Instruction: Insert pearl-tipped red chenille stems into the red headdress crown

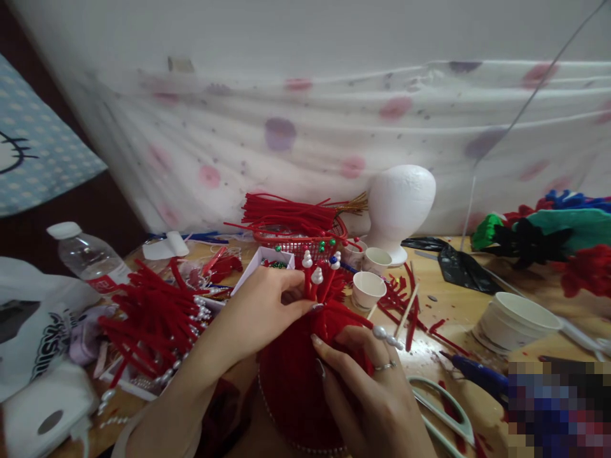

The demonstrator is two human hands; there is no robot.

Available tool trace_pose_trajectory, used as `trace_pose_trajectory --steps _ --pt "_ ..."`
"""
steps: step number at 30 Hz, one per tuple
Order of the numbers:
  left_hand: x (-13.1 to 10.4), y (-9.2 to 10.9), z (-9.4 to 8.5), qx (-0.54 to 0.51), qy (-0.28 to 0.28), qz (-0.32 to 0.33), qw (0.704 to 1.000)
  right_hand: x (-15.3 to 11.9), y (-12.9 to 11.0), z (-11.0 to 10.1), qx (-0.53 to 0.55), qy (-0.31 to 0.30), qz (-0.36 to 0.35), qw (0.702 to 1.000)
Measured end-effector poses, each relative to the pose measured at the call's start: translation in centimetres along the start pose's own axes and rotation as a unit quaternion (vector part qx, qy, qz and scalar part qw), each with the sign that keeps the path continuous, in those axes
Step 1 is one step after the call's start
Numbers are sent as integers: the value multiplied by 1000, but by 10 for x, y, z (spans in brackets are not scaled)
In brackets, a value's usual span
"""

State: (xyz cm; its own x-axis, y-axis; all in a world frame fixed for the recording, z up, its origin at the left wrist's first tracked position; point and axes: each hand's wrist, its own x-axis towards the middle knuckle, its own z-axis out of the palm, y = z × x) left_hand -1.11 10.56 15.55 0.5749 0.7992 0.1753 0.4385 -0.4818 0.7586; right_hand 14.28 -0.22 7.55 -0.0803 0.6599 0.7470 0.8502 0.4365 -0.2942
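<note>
In front of me is a red fuzzy piece, its curved lower edge trimmed with small pearls. Several red chenille stems tipped with white pearl beads stand up from its top. My left hand comes over from the left, thumb and fingers pinched around the base of these stems. Another red stem, tipped with pearls, reaches out to the right above my right hand. The right hand's fingers are bent and pressed against the red piece's upper right side, gripping it. A ring is on one finger.
A bundle of pearl-tipped red stems lies at left near a plastic bottle. Behind are a red basket and a white foam head. At right are paper cups, scissors and a blue glue gun.
</note>
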Motion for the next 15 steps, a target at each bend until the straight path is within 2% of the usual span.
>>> trace_pose_trajectory --steps 6,8,13,15 --pt "0 -3 2 18 8 -4 1000 -6 5 8 -24 30 -10 999" --pt "0 -3 2 12 10 -5 1000 -6 8 7 -34 24 -17 999" --pt "2 -2 0 -1 6 0 1000 -3 18 1 -56 -5 -84 995" --pt "2 -1 0 -10 6 3 1000 -3 20 0 -62 -11 -87 994"
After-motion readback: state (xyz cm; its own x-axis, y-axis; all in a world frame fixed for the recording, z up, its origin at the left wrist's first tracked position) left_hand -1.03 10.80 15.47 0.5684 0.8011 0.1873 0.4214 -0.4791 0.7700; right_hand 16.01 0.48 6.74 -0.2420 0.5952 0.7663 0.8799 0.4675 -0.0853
